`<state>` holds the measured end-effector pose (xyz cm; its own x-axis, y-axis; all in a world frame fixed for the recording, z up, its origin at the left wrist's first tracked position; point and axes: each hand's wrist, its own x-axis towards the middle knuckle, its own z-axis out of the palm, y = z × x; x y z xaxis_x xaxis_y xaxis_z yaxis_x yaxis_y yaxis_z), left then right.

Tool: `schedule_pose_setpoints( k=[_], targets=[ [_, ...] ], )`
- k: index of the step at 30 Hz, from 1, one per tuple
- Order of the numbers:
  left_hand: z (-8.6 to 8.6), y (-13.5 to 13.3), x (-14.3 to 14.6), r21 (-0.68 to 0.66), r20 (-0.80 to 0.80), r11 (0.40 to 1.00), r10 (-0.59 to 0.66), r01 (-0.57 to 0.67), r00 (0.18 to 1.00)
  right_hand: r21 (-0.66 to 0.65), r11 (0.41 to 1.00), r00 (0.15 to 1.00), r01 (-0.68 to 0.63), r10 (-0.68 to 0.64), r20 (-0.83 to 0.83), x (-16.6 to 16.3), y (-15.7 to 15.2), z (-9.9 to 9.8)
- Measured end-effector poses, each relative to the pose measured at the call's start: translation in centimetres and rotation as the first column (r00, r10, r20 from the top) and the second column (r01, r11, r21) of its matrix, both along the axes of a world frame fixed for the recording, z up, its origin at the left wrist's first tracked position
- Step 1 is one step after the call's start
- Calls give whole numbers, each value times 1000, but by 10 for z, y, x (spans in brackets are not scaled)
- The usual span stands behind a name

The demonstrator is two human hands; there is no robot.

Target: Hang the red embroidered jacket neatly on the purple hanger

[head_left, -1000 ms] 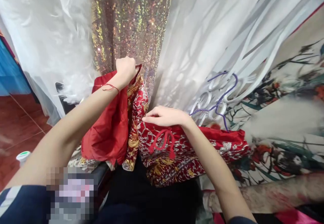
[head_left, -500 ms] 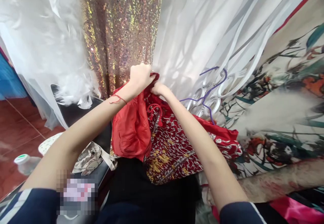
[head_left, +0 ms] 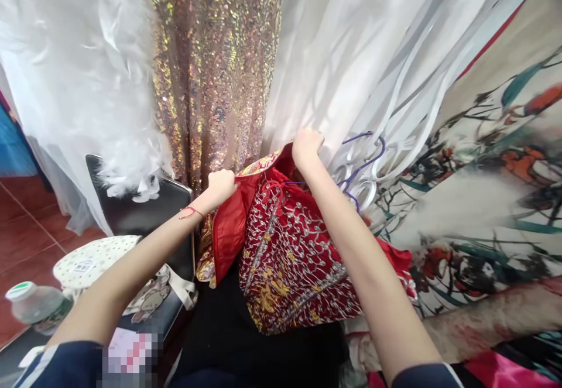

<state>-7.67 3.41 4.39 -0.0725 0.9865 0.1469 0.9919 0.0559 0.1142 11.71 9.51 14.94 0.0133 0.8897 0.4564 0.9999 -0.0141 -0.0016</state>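
A red embroidered garment (head_left: pixel 290 265) with gold and silver stitching and a plain red lining hangs in front of me over a dark surface. My left hand (head_left: pixel 220 184) is closed on its upper left edge, by the lining. My right hand (head_left: pixel 306 144) is closed on the upper right edge, higher up. The two hands hold the top of the garment spread apart. A purple hanger (head_left: pixel 362 165) lies just right of my right hand, against white fabric.
A sequined gold curtain (head_left: pixel 211 66) and white feathery fabric (head_left: pixel 79 72) hang behind. Floral printed cloth (head_left: pixel 496 201) fills the right. A black chair (head_left: pixel 140 218) at left holds a spotted bag (head_left: pixel 94 262); a plastic bottle (head_left: pixel 37 306) stands at lower left.
My hands, gripping together at the garment's top half a second ago, have pulled apart: left hand down and left, right hand up and right, spreading the top edge.
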Motion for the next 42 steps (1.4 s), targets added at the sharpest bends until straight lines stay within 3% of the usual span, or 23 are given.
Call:
schedule_pose_setpoints(
  k=[4, 7, 9, 11, 13, 14, 15, 17, 19, 20, 23, 26, 30, 33, 36, 38, 39, 40, 42],
  targets=[
    [6, -2, 5, 52, -16, 998, -28, 29, 999, -206, 977, 983, -51, 85, 163, 13, -9, -7],
    [28, -9, 3, 177, -41, 984, -16, 23, 999, -245, 959, 958, -145, 199, 209, 26, -17, -10],
    [47, -18, -1, 188, -61, 976, -96, 106, 993, -285, 937, 937, -202, 270, 222, 36, -23, -11],
    [64, -32, -4, 48, -63, 953, -296, 300, 953, -337, 908, 918, -250, 333, 217, 44, -28, -12],
    [80, -48, -1, -155, 0, 850, -509, 503, 861, -345, 881, 900, -324, 399, 173, 50, -34, -13],
    [85, -57, 3, -198, 30, 810, -558, 552, 829, -310, 869, 890, -385, 439, 127, 50, -38, -13],
    [90, -64, 9, -162, 31, 824, -546, 543, 837, -254, 854, 872, -454, 485, 70, 49, -43, -14],
    [93, -73, 24, 93, -1, 900, -427, 426, 904, -122, 808, 816, -577, 576, -43, 43, -55, -15],
    [91, -70, 40, 337, 2, 886, -339, 318, 941, -40, 773, 772, -633, 627, -104, 34, -66, -16],
    [87, -65, 46, 370, 21, 867, -367, 334, 930, -20, 771, 767, -637, 632, -112, 30, -71, -17],
    [74, -37, 61, 291, 165, 820, -550, 493, 818, 50, 798, 791, -600, 602, -113, 27, -74, -18],
    [57, -10, 69, 373, 257, 779, -609, 504, 750, 119, 809, 798, -576, 588, -132, 35, -71, -23],
    [37, 8, 77, 471, 257, 776, -576, 420, 776, 171, 782, 784, -600, 617, -70, 51, -89, -39],
    [33, 16, 77, 547, 310, 793, -491, 269, 814, 398, 694, 764, -599, 644, 27, 72, -125, -51],
    [44, 30, 76, 629, 404, 777, -355, 25, 843, 626, 613, 798, -483, 603, 26, 102, -159, -54],
    [57, 38, 78, 673, 461, 730, -292, -116, 838, 687, 625, 824, -370, 562, -67, 123, -173, -52],
    [64, 41, 80, 696, 468, 703, -291, -146, 834, 680, 659, 827, -321, 545, -137, 132, -177, -52],
    [69, 43, 83, 711, 448, 693, -316, -119, 836, 641, 712, 822, -288, 527, -216, 140, -179, -52],
    [76, 43, 91, 641, 331, 755, -431, 136, 839, 462, 840, 786, -287, 482, -388, 154, -179, -55]
  ],
)
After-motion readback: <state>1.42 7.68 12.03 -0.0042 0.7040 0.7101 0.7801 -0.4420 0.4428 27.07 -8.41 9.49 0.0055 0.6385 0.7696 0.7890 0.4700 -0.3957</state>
